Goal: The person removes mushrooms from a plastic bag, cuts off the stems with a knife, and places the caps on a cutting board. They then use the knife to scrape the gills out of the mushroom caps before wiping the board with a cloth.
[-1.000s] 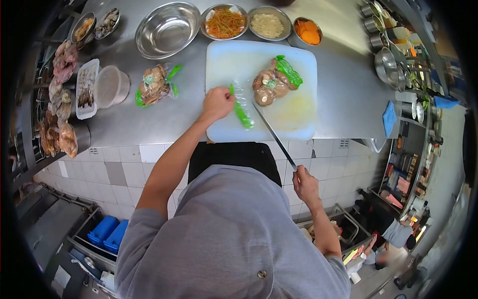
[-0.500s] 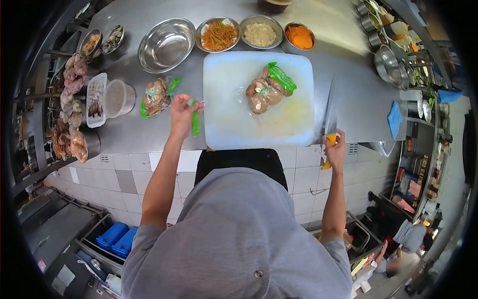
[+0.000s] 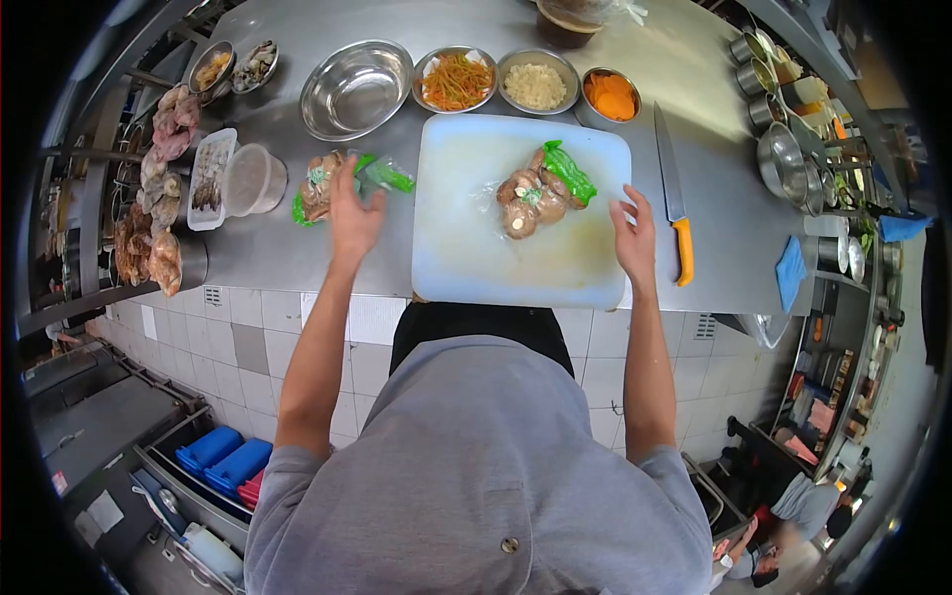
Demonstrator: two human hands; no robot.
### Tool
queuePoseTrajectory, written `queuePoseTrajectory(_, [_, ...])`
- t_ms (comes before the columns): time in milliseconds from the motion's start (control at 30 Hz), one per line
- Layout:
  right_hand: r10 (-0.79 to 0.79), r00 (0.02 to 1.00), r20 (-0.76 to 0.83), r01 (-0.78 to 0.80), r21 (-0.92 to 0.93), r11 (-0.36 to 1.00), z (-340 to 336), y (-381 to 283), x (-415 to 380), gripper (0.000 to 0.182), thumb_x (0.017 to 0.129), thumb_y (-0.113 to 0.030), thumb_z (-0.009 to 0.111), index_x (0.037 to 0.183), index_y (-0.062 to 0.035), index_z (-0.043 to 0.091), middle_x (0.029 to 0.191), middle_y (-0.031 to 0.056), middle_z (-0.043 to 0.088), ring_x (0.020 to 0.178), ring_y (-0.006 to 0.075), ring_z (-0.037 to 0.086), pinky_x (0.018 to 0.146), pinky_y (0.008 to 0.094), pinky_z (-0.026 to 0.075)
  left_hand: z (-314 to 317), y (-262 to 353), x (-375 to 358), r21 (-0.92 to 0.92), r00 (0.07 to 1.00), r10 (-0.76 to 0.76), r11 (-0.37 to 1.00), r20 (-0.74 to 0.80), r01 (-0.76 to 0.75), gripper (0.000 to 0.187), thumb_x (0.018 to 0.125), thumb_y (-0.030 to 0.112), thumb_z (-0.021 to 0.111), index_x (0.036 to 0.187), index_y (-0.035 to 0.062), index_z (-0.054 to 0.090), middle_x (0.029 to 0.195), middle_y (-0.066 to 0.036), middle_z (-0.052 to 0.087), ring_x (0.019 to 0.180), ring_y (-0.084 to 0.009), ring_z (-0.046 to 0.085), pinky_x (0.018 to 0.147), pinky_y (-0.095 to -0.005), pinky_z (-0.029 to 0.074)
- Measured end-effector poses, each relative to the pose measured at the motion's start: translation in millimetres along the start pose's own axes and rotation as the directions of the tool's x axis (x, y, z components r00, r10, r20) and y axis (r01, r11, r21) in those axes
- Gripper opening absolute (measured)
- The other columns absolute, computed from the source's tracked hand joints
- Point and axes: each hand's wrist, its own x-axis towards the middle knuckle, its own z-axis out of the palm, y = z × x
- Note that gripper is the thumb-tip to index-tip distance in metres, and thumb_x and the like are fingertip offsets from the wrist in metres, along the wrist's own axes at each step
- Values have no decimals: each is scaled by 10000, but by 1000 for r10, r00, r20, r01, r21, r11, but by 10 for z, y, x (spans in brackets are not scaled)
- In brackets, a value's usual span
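A white cutting board (image 3: pixel 466 258) lies on the steel counter. On it sits an opened clear bag of brown mushrooms (image 3: pixel 531 193) with a green label. My left hand (image 3: pixel 352 213) hovers over the counter left of the board, fingers apart, right beside a cut-off green and clear strip of plastic (image 3: pixel 385 176) and a second bag of mushrooms (image 3: pixel 319 186). My right hand (image 3: pixel 635 233) is open over the board's right edge. A knife with an orange handle (image 3: pixel 674 198) rests on the counter just right of that hand.
Behind the board stand an empty steel bowl (image 3: pixel 355 87) and bowls of shredded vegetables (image 3: pixel 455 78), minced garlic (image 3: pixel 537 85) and orange slices (image 3: pixel 611 94). A plastic tub (image 3: pixel 253 179), a tray and seafood sit at left. Pots (image 3: pixel 783 149) line the right; a blue cloth (image 3: pixel 790 270) lies there.
My right hand has laid the knife on the counter right of the board and let go. My left hand carried the cut plastic strip off the board to the left and released it.
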Motion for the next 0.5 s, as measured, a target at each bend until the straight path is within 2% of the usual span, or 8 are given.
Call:
queuePoseTrajectory(67, [42, 999, 6, -42, 7, 999, 213, 65, 213, 358, 1021, -211, 717, 1314, -19, 648, 1220, 106, 672, 1044, 173, 652, 790, 285, 543, 72, 157, -81, 70, 990, 142, 987, 25, -143, 463, 887, 81, 754, 1328, 24, 622, 1247, -199, 649, 1065, -308, 667, 881, -430, 555])
queuePoseTrajectory(100, [63, 998, 9, -63, 11, 998, 307, 119, 275, 334, 1028, -213, 710, 1293, -14, 666, 1159, 90, 692, 983, 147, 657, 757, 271, 538, 197, 167, -190, -3, 977, 63, 998, 203, -64, 506, 891, 107, 769, 1360, 31, 597, 1254, -190, 639, 1082, -302, 662, 896, -423, 558])
queuePoseTrajectory(133, [96, 993, 67, -100, 57, 993, 395, 173, 297, 279, 1030, -203, 704, 1232, -12, 688, 1070, 64, 687, 913, 124, 633, 729, 269, 522, 336, 200, -306, -61, 925, -1, 998, 379, 26, 549, 895, 133, 784, 1393, 38, 572, 1261, -182, 629, 1099, -295, 658, 910, -415, 560])
queuePoseTrajectory(200, [152, 969, 192, -180, 137, 974, 536, 246, 324, 195, 1035, -182, 694, 1112, -6, 731, 893, 12, 676, 773, 78, 584, 675, 264, 490, 536, 595, -516, -222, 861, -71, 952, 503, 208, 539, 903, 185, 807, 1366, 23, 585, 1258, -149, 631, 1067, -252, 661, 883, -397, 568])
queuePoseTrajectory(300, [100, 974, 202, -113, 52, 992, 572, 26, 200, 204, 1048, -166, 670, 938, -6, 732, 725, -49, 587, 654, 47, 477, 615, 254, 428, 819, 812, -687, -484, 822, -207, 722, 530, 494, 493, 920, 205, 812, 1327, 12, 610, 1234, -126, 636, 1010, -192, 649, 809, -351, 565])
queuePoseTrajectory(333, [137, 964, 229, -150, 36, 988, 571, 2, 151, 200, 1049, -165, 663, 930, -10, 706, 761, -32, 607, 686, 42, 488, 621, 249, 413, 838, 794, -695, -485, 821, -207, 720, 531, 496, 463, 929, 199, 805, 1306, 13, 613, 1206, -118, 647, 994, -183, 650, 807, -340, 565])
queuePoseTrajectory(400, [167, 965, 201, -191, 104, 976, 568, 28, 110, 164, 1041, -175, 677, 1003, -17, 698, 808, -28, 628, 715, 42, 505, 643, 247, 428, 878, 726, -637, -487, 821, -205, 719, 532, 496, 403, 945, 187, 792, 1265, 15, 618, 1151, -102, 668, 963, -165, 652, 802, -318, 567])
queuePoseTrajectory(500, [272, 937, 221, -317, 205, 926, 591, -57, 79, 223, 1018, -193, 712, 1157, -23, 671, 907, -11, 670, 775, 56, 551, 695, 252, 464, 867, 368, -507, -301, 734, -209, 814, 646, 497, 256, 999, 140, 733, 1197, 48, 598, 1099, -51, 683, 984, -137, 633, 844, -287, 558])
